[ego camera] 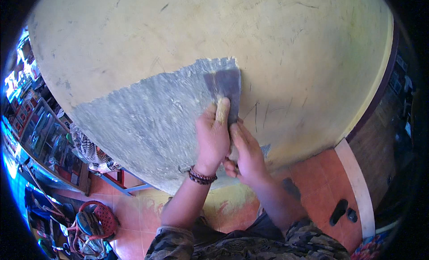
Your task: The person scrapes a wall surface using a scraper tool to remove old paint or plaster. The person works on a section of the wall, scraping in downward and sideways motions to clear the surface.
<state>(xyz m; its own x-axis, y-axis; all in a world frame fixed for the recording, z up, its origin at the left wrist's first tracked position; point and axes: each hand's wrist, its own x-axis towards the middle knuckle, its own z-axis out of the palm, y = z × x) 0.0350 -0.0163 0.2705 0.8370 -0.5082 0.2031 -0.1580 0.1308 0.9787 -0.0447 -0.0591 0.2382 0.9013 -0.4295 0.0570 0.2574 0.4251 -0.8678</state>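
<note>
A wide flat metal scraper (pixel 224 83) lies against the cream-painted wall (pixel 295 58), its blade edge upwards. My left hand (pixel 212 136) presses on the lower blade and neck, the dusty thumb pointing up along the metal. Just right of it and a little lower, my right hand (pixel 248 152) is closed around the scraper's handle, most of which is hidden by the fingers. Around and left of the blade spreads a rough grey patch of bared wall (pixel 144 119), with a ragged upper edge against the paint. A braided bracelet circles my left wrist.
Pale dust (pixel 231 199) covers the terracotta tile floor by the wall's foot. A glass display case (pixel 47 139) and a red woven chair (pixel 104 216) stand to the left. Dark slippers (pixel 339 212) lie at right beside a pale threshold strip (pixel 355 179).
</note>
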